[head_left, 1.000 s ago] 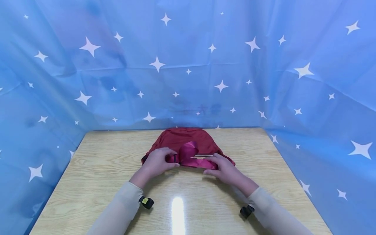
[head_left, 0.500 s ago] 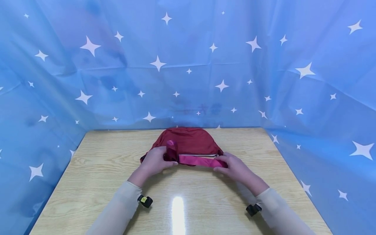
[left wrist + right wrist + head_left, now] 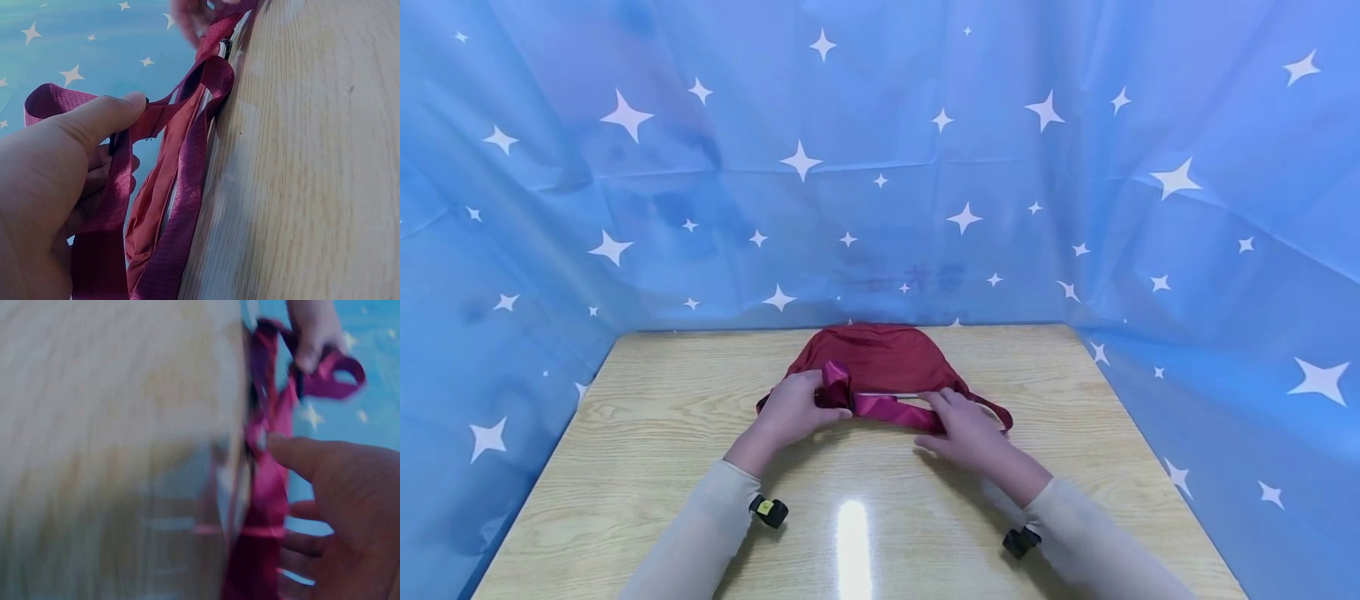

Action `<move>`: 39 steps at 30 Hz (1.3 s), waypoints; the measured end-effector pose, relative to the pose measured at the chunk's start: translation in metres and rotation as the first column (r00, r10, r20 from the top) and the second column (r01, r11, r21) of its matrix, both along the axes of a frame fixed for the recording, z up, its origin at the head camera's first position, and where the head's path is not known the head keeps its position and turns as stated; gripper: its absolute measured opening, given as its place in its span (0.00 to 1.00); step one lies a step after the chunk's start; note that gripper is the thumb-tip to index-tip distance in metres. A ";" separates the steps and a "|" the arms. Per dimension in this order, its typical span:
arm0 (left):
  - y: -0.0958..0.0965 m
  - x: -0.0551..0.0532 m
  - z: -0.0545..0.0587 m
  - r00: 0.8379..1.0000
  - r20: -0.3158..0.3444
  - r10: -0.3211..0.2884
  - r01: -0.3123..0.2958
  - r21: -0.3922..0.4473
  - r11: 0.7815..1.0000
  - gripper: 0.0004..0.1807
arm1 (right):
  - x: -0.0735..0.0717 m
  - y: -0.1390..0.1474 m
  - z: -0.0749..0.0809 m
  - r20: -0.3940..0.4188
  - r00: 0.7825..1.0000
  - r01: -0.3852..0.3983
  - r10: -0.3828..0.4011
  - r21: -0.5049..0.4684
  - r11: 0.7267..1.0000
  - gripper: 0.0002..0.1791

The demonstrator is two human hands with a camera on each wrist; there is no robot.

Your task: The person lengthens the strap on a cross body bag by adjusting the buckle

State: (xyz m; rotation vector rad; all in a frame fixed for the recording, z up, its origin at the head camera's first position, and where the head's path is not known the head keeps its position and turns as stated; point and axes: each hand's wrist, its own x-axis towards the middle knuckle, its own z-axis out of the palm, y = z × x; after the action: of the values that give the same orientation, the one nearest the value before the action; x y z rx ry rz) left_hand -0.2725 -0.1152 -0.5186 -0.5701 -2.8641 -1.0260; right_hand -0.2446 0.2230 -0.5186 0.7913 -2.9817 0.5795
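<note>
A dark red waist bag (image 3: 880,354) lies at the far middle of the table, its zip facing me. Its magenta webbing strap (image 3: 880,407) runs along the front, between my hands. My left hand (image 3: 792,410) pinches the strap at a small black slider (image 3: 112,142), thumb on top; a loop of strap (image 3: 55,100) stands up beside the thumb. My right hand (image 3: 967,429) is at the strap's right part, thumb and fingers spread apart. In the blurred right wrist view its thumb (image 3: 294,453) reaches the strap; whether it touches is unclear.
The pale wooden table (image 3: 670,400) extends around the bag. Behind and on both sides hangs a blue curtain (image 3: 880,167) with white stars. A strap end loop (image 3: 996,412) lies on the table right of the bag. Both wrists carry small black cameras.
My right hand first slid right along the strap, stretching it straight, then loosened and came back left. My left hand kept its pinch; the standing strap loop shifted left toward it.
</note>
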 end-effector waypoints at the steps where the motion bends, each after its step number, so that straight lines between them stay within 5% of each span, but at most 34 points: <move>1: 0.000 0.000 0.001 1.000 0.000 0.003 -0.003 0.000 1.000 0.19 | 0.000 -0.007 -0.002 -0.002 1.000 -0.014 0.014 -0.017 1.000 0.41; 10: -0.004 -0.001 0.001 1.000 0.001 0.005 -0.005 -0.006 1.000 0.20 | -0.004 -0.036 -0.012 -0.017 1.000 -0.023 0.021 -0.131 0.991 0.32; 16: -0.006 0.000 0.002 1.000 0.000 -0.007 0.007 0.006 1.000 0.19 | -0.004 -0.024 -0.006 -0.059 0.998 -0.046 0.035 -0.207 0.977 0.28; 23: -0.006 -0.002 0.001 0.999 0.013 -0.033 0.032 0.021 0.999 0.20 | -0.006 0.006 -0.004 -0.004 1.000 -0.029 0.029 -0.283 0.959 0.24; 34: -0.014 -0.001 0.009 0.999 -0.012 -0.033 0.034 0.036 0.999 0.23 | -0.013 0.056 -0.007 -0.027 1.000 -0.013 0.007 -0.235 0.972 0.20; 39: -0.015 -0.001 0.009 0.999 -0.017 -0.044 0.045 0.042 0.998 0.25 | -0.011 0.054 -0.006 -0.002 1.000 -0.023 0.023 -0.118 0.993 0.26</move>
State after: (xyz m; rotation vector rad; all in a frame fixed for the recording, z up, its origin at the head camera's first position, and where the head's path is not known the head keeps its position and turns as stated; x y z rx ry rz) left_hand -0.2731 -0.1301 -0.5092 -0.6385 -2.8209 -1.0800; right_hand -0.2560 0.2766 -0.5242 0.8180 -2.9084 0.7477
